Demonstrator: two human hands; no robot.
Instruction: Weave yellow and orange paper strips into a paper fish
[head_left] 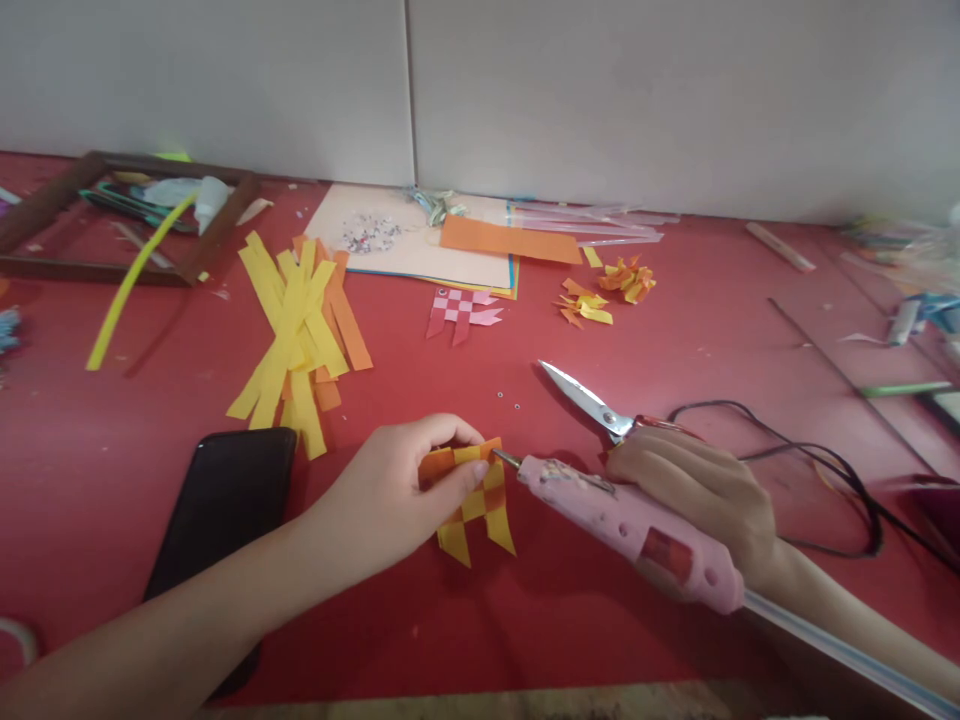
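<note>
My left hand [427, 470] pinches a woven paper fish [472, 505] of orange and yellow strips between thumb and fingers, above the red table. Wrapped round a pink hot glue gun [615, 515], my right hand [697, 490] keeps its metal nozzle at the upper right corner of the weave; whether the tip touches the paper I cannot tell. A clear glue stick [840, 645] sticks out of the gun's back end. Scissors [589, 395] lie just beyond the right hand, their handles partly hidden. Two tiny googly eyes [508, 400] rest on the table behind the paper fish.
Left of the hands lie a black phone [225, 500] and piled yellow paper strips [289, 330]. Farther back are a pink woven fish [459, 312], paper sheets [420, 255], orange scraps [628, 280] and a brown frame [97, 270]. A black cord [874, 520] loops at right.
</note>
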